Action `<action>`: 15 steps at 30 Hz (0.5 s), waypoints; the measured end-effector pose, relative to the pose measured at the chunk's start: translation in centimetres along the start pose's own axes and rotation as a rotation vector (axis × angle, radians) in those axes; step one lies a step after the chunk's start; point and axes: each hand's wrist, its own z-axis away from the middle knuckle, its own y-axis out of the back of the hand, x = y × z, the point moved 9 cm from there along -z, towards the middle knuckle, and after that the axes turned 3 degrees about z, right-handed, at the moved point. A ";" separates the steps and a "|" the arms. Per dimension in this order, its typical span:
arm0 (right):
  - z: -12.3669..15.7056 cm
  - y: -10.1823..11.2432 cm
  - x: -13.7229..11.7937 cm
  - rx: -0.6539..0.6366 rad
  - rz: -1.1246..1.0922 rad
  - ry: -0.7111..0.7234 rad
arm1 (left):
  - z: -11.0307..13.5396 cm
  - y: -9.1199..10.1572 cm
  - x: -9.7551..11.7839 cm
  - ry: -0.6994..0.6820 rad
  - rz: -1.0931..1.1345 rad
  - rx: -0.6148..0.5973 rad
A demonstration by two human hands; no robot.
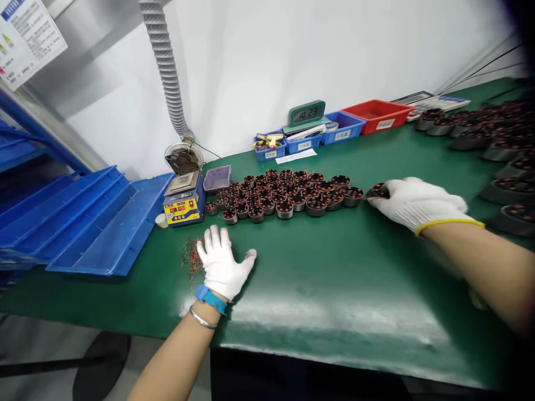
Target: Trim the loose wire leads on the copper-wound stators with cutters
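Note:
My left hand (223, 264), in a white glove with a blue wrist strap, lies flat on the green table with its fingers spread. Its fingers reach the edge of a small heap of copper wire clippings (193, 257). At the right, my gloved right hand (422, 203) is closed round a motor stator (378, 191), a dark ring with copper windings; the hand hides part of it. Just left of it stands a packed group of similar stators (284, 208), reaching to the yellow-and-blue soldering station (183, 209).
Blue trays (121, 234) lean at the left. A purple tray (217, 179) and a fume hose (165, 61) are near the station. Along the wall stand blue bins (343, 133), a clock (307, 113) and a red bin (379, 114). More stators (510, 186) fill the right side.

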 end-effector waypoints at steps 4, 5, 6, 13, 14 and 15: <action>5.9 0.4 -0.6 -0.048 0.014 -0.029 | 0.7 0.8 4.4 -0.314 0.318 0.089; 7.9 0.0 -2.4 -0.066 -0.023 0.076 | 1.0 0.7 5.4 -0.384 0.410 0.044; 10.1 -0.5 -5.0 -0.088 -0.074 0.252 | 1.3 0.4 6.2 -0.438 0.495 -0.033; 21.1 -1.2 -16.5 -0.015 -0.316 1.001 | 3.9 -1.6 6.8 -0.501 0.771 -0.567; 20.5 -0.9 -16.1 -0.012 -0.367 0.928 | 4.2 -1.7 6.6 -0.489 0.786 -0.594; 19.6 -0.9 -15.3 -0.054 -0.400 0.811 | 4.4 -1.8 6.4 -0.474 0.790 -0.619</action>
